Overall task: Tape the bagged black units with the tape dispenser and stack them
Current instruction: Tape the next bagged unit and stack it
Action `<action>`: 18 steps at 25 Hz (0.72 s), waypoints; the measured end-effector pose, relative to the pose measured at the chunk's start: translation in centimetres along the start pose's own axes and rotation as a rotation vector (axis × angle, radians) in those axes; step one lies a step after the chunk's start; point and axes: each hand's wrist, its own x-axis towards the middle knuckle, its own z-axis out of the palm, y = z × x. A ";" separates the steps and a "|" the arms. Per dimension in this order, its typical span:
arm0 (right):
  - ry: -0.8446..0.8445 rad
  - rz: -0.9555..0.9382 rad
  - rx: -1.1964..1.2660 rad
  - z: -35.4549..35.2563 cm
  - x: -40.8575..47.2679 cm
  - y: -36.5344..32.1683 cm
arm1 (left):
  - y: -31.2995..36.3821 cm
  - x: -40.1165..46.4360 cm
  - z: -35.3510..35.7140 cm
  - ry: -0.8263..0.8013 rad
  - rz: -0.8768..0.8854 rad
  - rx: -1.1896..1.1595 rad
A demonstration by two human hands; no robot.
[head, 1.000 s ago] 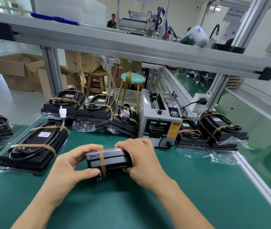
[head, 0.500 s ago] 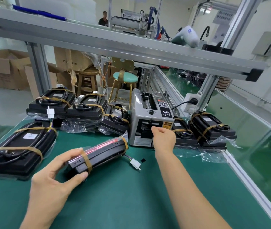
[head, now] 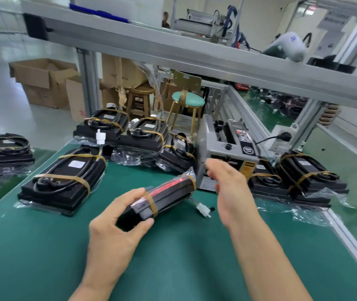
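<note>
My left hand grips the near end of a bagged black unit, held tilted above the green mat, with a brown tape band at each end. Its white connector dangles on a short wire at the right. My right hand hovers blurred just in front of the grey tape dispenser, fingers curled; whether they pinch a tape strip cannot be made out.
Taped units lie stacked at the left, along the back and right of the dispenser. An aluminium rail edges the mat on the right. A shelf beam runs overhead. Stools and cartons stand behind.
My right hand let go of the unit, reached to the dispenser's front and has now drawn back slightly. My left hand alone keeps the unit, now tilted with its far end raised.
</note>
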 end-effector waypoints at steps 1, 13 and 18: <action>-0.222 -0.066 -0.068 1.0 -2.5 0.0 | 0.2 -0.2 0.4 0.024 -0.008 -0.007; -0.356 -0.157 -0.368 2.9 -6.9 3.3 | 1.0 -1.1 1.1 0.092 -0.061 0.001; -0.351 -0.173 -0.430 3.3 -6.8 3.0 | 0.9 -1.0 1.1 0.097 -0.081 -0.019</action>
